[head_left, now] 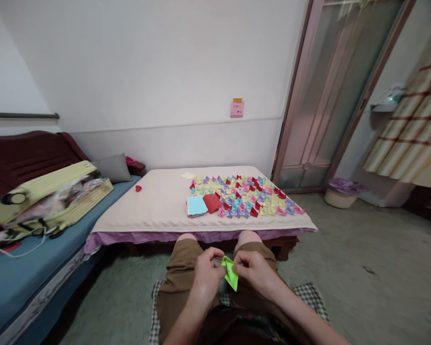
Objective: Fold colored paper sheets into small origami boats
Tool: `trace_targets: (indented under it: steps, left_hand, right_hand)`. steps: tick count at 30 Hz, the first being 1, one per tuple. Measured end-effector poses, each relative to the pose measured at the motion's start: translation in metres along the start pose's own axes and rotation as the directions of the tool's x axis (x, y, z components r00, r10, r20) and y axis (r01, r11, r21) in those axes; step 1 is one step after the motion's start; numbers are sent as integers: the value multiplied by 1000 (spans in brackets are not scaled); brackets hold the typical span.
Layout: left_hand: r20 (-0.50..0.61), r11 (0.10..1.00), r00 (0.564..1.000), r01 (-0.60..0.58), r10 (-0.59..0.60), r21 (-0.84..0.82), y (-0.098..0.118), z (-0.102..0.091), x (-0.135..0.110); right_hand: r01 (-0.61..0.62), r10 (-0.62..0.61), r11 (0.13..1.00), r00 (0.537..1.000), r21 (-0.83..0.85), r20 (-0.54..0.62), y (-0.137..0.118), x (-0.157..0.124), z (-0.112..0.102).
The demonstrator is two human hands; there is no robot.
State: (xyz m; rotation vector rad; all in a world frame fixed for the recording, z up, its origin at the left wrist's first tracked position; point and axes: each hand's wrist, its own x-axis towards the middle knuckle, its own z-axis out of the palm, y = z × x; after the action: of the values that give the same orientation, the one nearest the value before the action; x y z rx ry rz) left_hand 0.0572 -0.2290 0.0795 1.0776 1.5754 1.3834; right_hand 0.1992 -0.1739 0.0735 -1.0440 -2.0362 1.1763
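A bright green folded paper is held over my lap, its pointed end tilted down. My left hand pinches it from the left side, thumb and fingers closed at its edge. From the right, my right hand grips the other edge between thumb and fingers. On the low table in front lie many small folded paper boats in pink, purple, red, yellow and blue. A stack of light blue square paper sits near the table's front edge, with red paper sheets beside it.
The cloth-covered table stands just beyond my knees. A small red item lies at its left. To the left, an open yellow suitcase rests on a blue-covered sofa. A lined bin stands right, near the sliding door.
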Motion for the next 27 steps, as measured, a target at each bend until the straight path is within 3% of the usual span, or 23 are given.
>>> trace_targets:
  steps: [5, 12, 17, 21, 27]
  left_hand:
    - [-15, 999, 1000, -19, 20, 46, -1, 1, 0]
    - [-71, 996, 996, -50, 56, 78, -10, 3, 0]
    - [-89, 992, 993, -68, 78, 107, -12, 4, -1]
    - [-62, 995, 997, -36, 42, 89, -11, 1, 1]
    - [71, 999, 996, 50, -50, 8, -15, 2, 0]
  right_hand:
    - [-11, 12, 998, 1000, 63, -11, -3, 1, 4]
    - [-96, 73, 975, 990, 198, 117, 3, 2, 5]
    - [-89, 68, 970, 993, 228, 100, 7, 3, 7]
    - [-86, 74, 964, 996, 250, 56, 13, 8, 5]
    - [-51, 56, 974, 998, 222, -13, 15, 10, 3]
